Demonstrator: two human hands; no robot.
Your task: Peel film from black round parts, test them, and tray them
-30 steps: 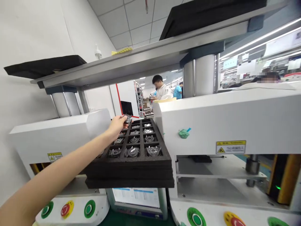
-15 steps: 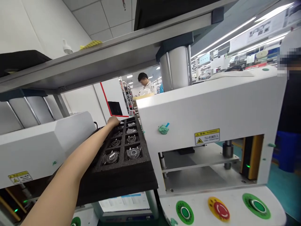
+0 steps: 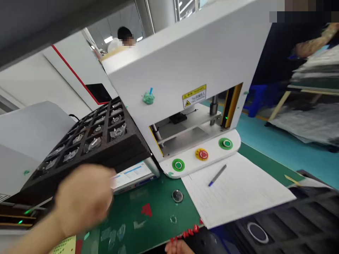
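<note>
My left hand is closed like a fist and blurred by motion. It is in front of the black foam tray, and whatever its fingers may hold is hidden. Round parts in clear film sit in the tray's compartments. At the bottom edge, only part of my right hand shows, close to several small red pieces along the mat's edge. How its fingers are set cannot be made out. A watch-like round part lies on the green mat between the hands.
A white press with green buttons and a red stop button stands ahead. Beside it lie paper sheets and a pen. Another black tray holds a ringed disc. A screen sits under the foam tray. People are beyond.
My left hand has come back from the far end of the foam tray to its near side. The view has swung down and right, bringing the mat, papers and my right hand into sight.
</note>
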